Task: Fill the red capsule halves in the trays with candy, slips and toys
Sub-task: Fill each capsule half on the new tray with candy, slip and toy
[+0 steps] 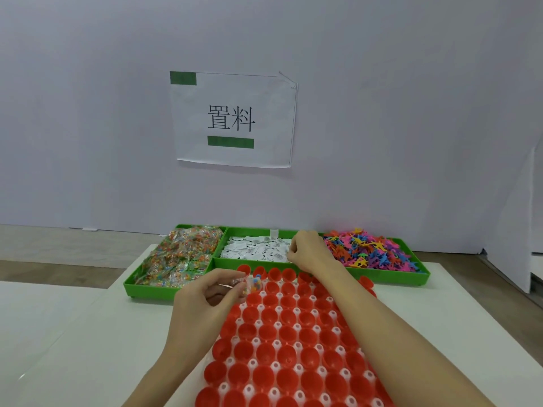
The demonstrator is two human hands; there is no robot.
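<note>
Over capsule halves (282, 327), left hand (205, 301) pinching candy packet (249, 284)

There is a single view, taken from a camera worn on the person's head. It looks forward and slightly down across a white table (470, 318), toward a pale wall (411, 113) that fills the upper half of the picture. A paper sign (232, 118) on that wall sits near the centre of the view, facing the camera squarely. The wide lens bends the table edges outward. Both forearms enter from the bottom edge, so the camera sits close above them; the left hand (205, 295) and right hand (308, 249) lie in the middle of the picture. The tray of red cups (293, 348) runs out of the bottom edge, and three green bins (390, 276) stand beyond it, near the wall.
</note>
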